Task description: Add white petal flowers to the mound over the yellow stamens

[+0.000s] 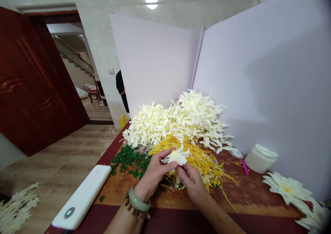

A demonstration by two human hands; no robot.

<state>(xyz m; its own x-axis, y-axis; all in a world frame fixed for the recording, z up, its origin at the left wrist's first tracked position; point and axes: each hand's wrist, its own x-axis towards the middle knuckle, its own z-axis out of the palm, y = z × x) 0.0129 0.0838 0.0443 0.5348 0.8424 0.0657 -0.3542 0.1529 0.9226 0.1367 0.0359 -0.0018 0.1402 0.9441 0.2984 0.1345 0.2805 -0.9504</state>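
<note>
My left hand, wearing a pale green bangle and a wooden bead bracelet, grips a small white artificial flower with a yellowish centre. My right hand pinches the flower's underside from below, near a bit of pink at the fingertips. A thin stem or wire sticks up beside my left fingers. Just behind my hands lies a heap of yellow strands, with a large mound of loose white petals beyond it. Small green pieces are scattered to the left.
The brown mottled table has a dark red border. On it are a white jar, a pink-handled tool, finished white flowers and a white power bank. White boards stand behind. A person in black stands beyond them.
</note>
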